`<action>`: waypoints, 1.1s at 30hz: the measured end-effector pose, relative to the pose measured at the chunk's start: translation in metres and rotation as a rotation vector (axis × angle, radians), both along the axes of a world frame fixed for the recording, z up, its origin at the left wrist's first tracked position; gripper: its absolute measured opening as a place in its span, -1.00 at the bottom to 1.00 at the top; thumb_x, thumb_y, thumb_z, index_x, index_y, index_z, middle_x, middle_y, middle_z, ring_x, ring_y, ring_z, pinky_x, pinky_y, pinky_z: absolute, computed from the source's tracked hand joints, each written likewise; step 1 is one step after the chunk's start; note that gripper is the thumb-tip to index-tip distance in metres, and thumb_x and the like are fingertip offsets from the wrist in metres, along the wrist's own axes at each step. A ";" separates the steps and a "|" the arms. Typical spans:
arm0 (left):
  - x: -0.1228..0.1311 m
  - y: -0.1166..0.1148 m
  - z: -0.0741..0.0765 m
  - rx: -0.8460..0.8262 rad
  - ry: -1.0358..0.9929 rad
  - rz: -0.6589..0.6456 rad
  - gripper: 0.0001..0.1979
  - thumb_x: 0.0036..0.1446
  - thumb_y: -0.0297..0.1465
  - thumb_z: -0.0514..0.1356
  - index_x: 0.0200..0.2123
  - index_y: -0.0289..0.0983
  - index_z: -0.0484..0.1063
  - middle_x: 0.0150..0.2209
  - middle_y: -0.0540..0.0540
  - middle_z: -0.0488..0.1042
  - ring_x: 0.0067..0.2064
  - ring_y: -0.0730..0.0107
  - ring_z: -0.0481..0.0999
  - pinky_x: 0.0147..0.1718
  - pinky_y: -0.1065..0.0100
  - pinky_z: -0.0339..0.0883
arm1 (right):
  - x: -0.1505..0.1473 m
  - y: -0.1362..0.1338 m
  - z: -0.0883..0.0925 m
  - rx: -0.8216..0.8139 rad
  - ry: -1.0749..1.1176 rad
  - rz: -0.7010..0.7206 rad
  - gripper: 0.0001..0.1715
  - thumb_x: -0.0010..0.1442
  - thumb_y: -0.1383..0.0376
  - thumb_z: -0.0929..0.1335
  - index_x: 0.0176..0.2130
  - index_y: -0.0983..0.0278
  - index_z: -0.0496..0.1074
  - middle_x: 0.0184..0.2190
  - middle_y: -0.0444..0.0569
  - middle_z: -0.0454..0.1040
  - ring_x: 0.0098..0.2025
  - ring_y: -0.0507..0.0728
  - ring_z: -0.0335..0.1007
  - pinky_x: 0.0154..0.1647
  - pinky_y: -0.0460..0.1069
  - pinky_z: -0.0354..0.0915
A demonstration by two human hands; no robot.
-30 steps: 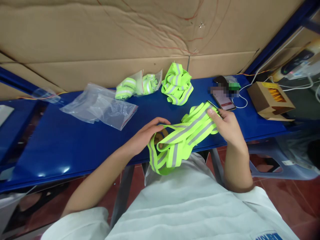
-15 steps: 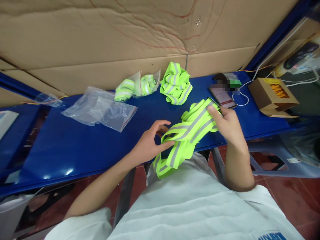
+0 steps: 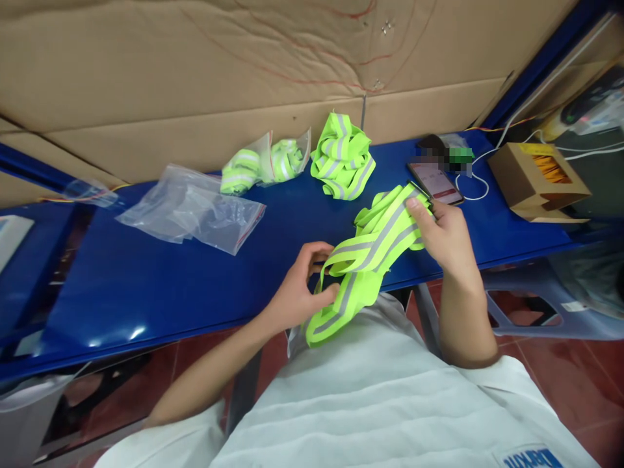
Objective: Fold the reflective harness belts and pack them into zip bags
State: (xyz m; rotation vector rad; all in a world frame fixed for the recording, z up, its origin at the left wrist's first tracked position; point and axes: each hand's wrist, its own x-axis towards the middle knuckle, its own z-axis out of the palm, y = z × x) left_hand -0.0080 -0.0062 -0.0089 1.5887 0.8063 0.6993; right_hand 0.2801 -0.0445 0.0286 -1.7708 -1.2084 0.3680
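The left hand (image 3: 295, 292) has shifted, half-open at the yellow-green strap (image 3: 375, 247) the right hand (image 3: 447, 233) pinches.

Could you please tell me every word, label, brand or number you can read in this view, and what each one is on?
"ark": part of a word on the chest patch of the white shirt; the remaining letters are unclear.
Phone screen: text too small to read.
White sticker on the plastic stool: too small to read.
Yellow label on the cardboard box: no legible text.
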 end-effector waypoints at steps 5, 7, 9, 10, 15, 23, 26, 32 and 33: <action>0.007 -0.001 -0.004 0.104 0.202 0.093 -0.52 0.17 -0.28 0.39 0.14 -0.21 0.41 0.10 -0.16 0.56 0.07 0.13 0.59 0.09 0.17 0.43 | -0.003 -0.002 0.004 0.007 -0.001 0.013 -0.24 0.29 -0.33 0.35 -0.51 0.24 0.29 -0.58 -0.13 0.22 -0.47 0.03 0.07 -0.48 -0.03 0.02; 0.008 0.003 -0.004 0.126 0.249 0.103 -0.65 0.19 -0.30 0.36 0.04 -0.21 0.52 -0.03 -0.11 0.63 -0.05 0.17 0.60 -0.02 0.22 0.43 | -0.003 -0.004 0.005 0.010 0.011 0.021 -0.24 0.29 -0.33 0.35 -0.51 0.24 0.28 -0.58 -0.13 0.21 -0.47 0.02 0.06 -0.48 -0.03 0.03; 0.007 0.006 -0.003 0.078 0.193 0.128 -0.75 0.18 -0.35 0.34 -0.05 -0.22 0.58 -0.13 -0.06 0.65 -0.11 0.20 0.60 -0.10 0.27 0.42 | -0.002 -0.005 0.005 0.012 0.030 0.033 -0.23 0.29 -0.33 0.35 -0.50 0.24 0.29 -0.57 -0.13 0.23 -0.47 0.02 0.08 -0.48 -0.03 0.04; 0.006 0.007 -0.002 0.005 0.117 0.146 -0.74 0.15 -0.36 0.35 -0.07 -0.22 0.59 -0.14 -0.05 0.66 -0.11 0.20 0.61 -0.11 0.29 0.42 | -0.002 -0.006 0.004 0.011 0.038 0.039 -0.23 0.29 -0.34 0.35 -0.50 0.24 0.30 -0.56 -0.13 0.24 -0.47 0.02 0.09 -0.48 -0.03 0.05; 0.000 0.004 0.006 -0.577 -0.313 0.148 -0.42 -0.07 -0.31 0.54 0.06 -0.16 0.55 -0.05 -0.06 0.67 -0.12 0.22 0.67 -0.13 0.33 0.52 | 0.001 -0.001 -0.005 -0.006 0.043 0.067 -0.18 0.23 -0.41 0.35 -0.52 0.23 0.29 -0.59 -0.14 0.19 -0.48 0.02 0.05 -0.48 -0.03 -0.01; -0.005 0.007 0.008 -0.533 -0.342 0.149 -0.07 0.04 -0.20 0.54 0.41 0.07 0.19 -0.07 0.01 0.64 -0.07 0.20 0.68 -0.18 0.32 0.53 | 0.000 0.005 -0.007 0.007 -0.035 0.057 -0.18 0.26 -0.41 0.33 -0.53 0.20 0.16 -0.61 -0.16 0.14 -0.48 0.02 0.00 -0.45 -0.04 -0.04; -0.003 0.005 0.004 -0.452 -0.344 0.191 -0.18 0.01 -0.33 0.53 0.27 0.01 0.24 -0.18 0.07 0.61 -0.20 0.33 0.65 -0.21 0.38 0.46 | 0.002 0.004 -0.008 0.022 -0.066 0.029 -0.17 0.25 -0.41 0.33 -0.54 0.19 0.12 -0.61 -0.17 0.11 -0.48 0.02 -0.03 -0.45 -0.03 -0.07; 0.003 0.005 0.003 -0.466 -0.340 0.214 -0.37 -0.14 -0.51 0.43 -0.03 -0.11 0.24 -0.43 0.18 0.47 -0.43 0.46 0.47 -0.38 0.46 0.29 | 0.001 0.003 -0.007 0.021 -0.089 0.054 -0.20 0.29 -0.37 0.32 -0.52 0.20 0.16 -0.61 -0.17 0.14 -0.48 0.02 0.00 -0.43 -0.02 -0.05; 0.005 0.005 0.004 -0.520 -0.351 0.207 -0.38 -0.16 -0.51 0.41 -0.04 -0.11 0.24 -0.46 0.19 0.44 -0.46 0.48 0.42 -0.43 0.47 0.25 | 0.000 0.003 -0.006 0.021 -0.086 0.062 -0.20 0.29 -0.38 0.32 -0.52 0.20 0.17 -0.60 -0.17 0.14 -0.48 0.02 0.01 -0.42 -0.02 -0.05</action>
